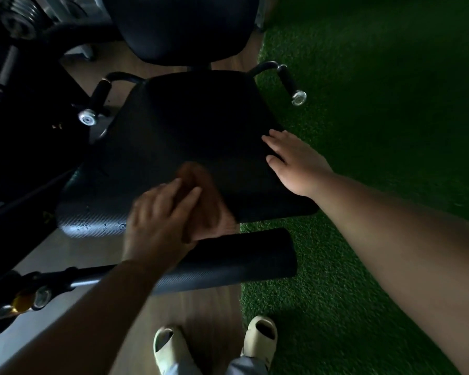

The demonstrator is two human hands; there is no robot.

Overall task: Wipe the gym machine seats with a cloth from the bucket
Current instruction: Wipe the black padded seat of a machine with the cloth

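Wood floor (201, 315) low in the frame, green turf (377, 131) filling the right side, dim light all round. Just above my slippers, the roller pad (241, 258). My left hand (160, 220) presses the brownish cloth (201, 193) flat on the seat (187, 136), fingers closed over it, blurred. My right hand (293, 161) lies spread on the seat's right edge, bracing. I'd work long overlapping strokes toward the backrest (179, 25) at top centre. No bucket in view.
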